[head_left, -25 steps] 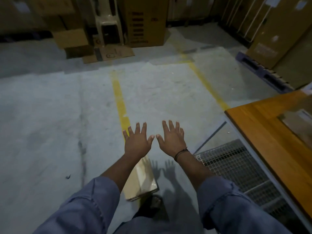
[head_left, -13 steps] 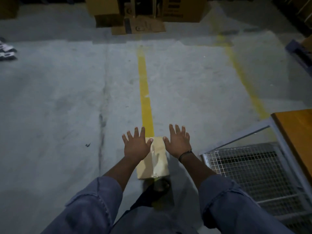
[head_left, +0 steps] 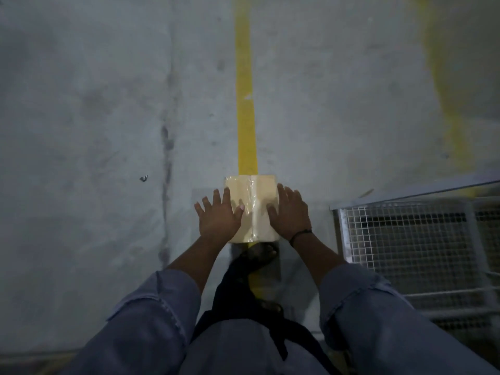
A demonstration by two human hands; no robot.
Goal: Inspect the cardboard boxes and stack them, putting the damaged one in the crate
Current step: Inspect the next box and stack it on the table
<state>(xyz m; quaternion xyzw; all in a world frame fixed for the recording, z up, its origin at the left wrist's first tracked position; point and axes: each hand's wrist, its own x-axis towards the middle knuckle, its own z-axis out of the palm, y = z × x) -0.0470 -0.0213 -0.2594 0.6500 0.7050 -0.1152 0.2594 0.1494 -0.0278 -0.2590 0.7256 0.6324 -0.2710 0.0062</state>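
In the head view, two blue-grey fabric sleeves are seen nearest, and between them a dark sandalled foot is set on the ground. Just beyond the foot, a small tan cardboard box, sealed with clear tape, is found on the grey concrete floor, at the near end of a yellow painted line. The left hand is laid on its left part and the right hand on its right edge. All fingers are straight and spread, thumbs on the top face, so nothing is gripped. To the right, near the box, a grey wire-mesh metal crate is placed. The task is judged to be at its beginning: the box is not yet lifted or inspected, no stack is visible, and no damage can be told from the top.
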